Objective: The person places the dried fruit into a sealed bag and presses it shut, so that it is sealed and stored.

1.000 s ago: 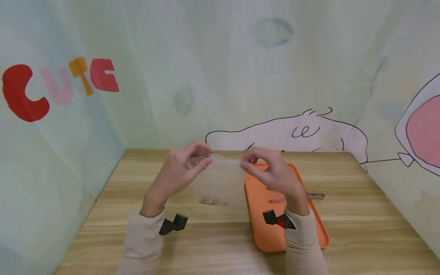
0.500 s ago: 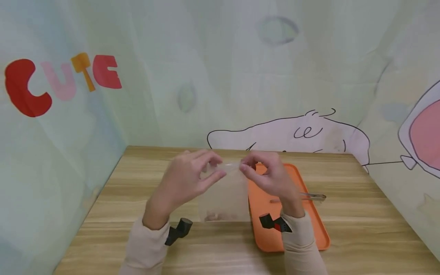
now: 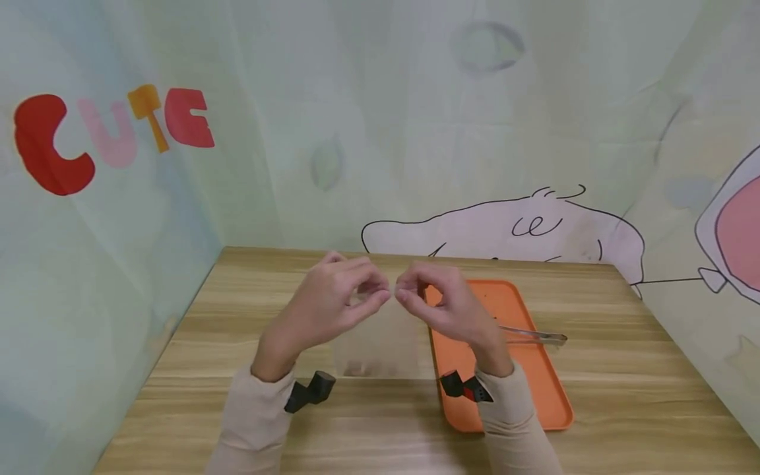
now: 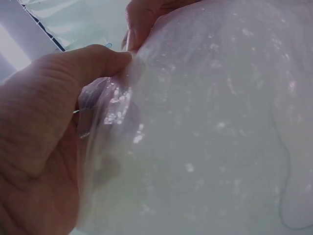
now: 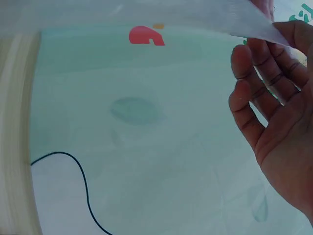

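Observation:
A clear plastic bag (image 3: 377,340) hangs between my hands over the table, with small brownish pieces low inside it. My left hand (image 3: 329,307) pinches its top edge between thumb and fingers. Right beside it, my right hand (image 3: 451,310) pinches the top edge too, the two sets of fingertips nearly meeting. In the left wrist view the clear film (image 4: 205,122) fills most of the picture, wrinkled near the thumb. From the right wrist, a corner of the bag (image 5: 244,22) shows between thumb and index finger, while the other fingers curl loosely.
To the right lies an orange tray (image 3: 501,300), partly behind my right hand and sleeve. Metal tongs (image 3: 549,338) rest across it, their end jutting past its right side. A printed curtain (image 3: 273,165) stands behind the wooden table (image 3: 623,382).
My left hand's thumb and fingers parted at the bag's top edge, moved right and pinched it again. My right hand has shifted left, so both hands are now closer together.

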{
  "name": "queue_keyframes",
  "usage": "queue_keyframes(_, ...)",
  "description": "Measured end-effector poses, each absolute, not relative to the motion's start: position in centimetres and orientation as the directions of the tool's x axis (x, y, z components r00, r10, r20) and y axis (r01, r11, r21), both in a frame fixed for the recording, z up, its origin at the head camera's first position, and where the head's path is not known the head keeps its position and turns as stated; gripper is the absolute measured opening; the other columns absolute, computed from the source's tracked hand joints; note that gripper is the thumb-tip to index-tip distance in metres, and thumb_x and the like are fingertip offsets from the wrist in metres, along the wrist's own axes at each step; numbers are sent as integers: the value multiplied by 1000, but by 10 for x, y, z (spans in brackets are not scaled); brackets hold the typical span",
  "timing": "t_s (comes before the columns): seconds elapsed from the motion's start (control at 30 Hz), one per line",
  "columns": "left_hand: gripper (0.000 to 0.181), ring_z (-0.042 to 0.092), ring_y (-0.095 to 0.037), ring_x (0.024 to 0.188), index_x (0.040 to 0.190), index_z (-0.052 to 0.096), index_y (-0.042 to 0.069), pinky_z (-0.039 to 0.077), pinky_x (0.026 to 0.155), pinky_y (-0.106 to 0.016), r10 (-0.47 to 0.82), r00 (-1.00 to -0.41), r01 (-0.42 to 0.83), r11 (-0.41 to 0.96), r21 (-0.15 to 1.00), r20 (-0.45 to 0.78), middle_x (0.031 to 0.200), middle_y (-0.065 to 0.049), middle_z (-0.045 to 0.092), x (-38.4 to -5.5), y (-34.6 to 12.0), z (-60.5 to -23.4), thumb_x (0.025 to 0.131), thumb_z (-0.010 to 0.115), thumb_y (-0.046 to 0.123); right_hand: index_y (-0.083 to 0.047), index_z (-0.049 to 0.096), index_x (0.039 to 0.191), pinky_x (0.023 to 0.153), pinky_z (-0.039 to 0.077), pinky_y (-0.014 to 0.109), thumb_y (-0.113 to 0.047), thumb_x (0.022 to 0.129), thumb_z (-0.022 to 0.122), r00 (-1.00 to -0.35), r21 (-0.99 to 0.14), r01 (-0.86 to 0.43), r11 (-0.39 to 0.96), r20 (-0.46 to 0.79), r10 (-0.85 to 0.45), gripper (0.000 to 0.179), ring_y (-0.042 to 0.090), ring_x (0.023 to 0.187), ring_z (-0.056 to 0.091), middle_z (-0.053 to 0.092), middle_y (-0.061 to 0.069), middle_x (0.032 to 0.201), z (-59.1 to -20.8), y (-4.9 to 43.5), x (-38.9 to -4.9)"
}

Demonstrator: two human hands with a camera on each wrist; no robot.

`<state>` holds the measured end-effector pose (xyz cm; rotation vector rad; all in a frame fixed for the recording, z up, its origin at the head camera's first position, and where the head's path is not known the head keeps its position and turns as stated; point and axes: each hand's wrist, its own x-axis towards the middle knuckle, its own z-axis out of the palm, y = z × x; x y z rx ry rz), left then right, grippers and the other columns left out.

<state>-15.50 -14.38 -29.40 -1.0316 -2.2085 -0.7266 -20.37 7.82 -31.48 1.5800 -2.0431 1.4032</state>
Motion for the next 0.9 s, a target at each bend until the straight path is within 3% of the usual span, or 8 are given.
queue_keyframes(0.3, 7, 57, -6, 71, 87, 70, 10, 38, 74, -33, 489, -500, 840, 474, 263, 715, 80, 5, 65, -159, -145, -294, 88, 76, 10, -11, 62, 88, 49, 38, 29, -25, 105, 52, -315, -438, -895, -79, 748, -584, 24, 6, 62, 44, 50, -4, 70, -315, 72, -204)
queue_keyframes(0.53, 7, 57, -6, 76, 91, 70, 12, 38, 76, -33, 460, -562, 817, 436, 377, 687, 84, 8, 68, -162, -153, -297, 88, 75, 8, -11, 62, 88, 53, 39, 26, -24, 104, 55, -362, -479, -876, -58, 732, -578, 22, 8, 64, 46, 51, -4, 72, -315, 80, -207)
queue_keyframes(0.8, 7, 59, -6, 74, 85, 69, 13, 38, 72, -32, 464, -495, 843, 461, 277, 735, 80, 7, 65, -165, -148, -300, 87, 73, 8, -9, 64, 92, 62, 46, 28, -7, 99, 60, -412, -557, -830, -37, 656, -632, 8, 11, 69, 52, 57, -3, 77, -316, 80, -206)
queue_keyframes(0.9, 7, 60, -6, 72, 83, 69, 13, 38, 70, -32, 458, -464, 845, 485, 224, 758, 79, 6, 66, -166, -144, -302, 86, 73, 8, -6, 66, 94, 61, 48, 27, -7, 99, 61, -406, -544, -838, -31, 661, -630, 8, 10, 67, 54, 60, -3, 78, -316, 77, -206)
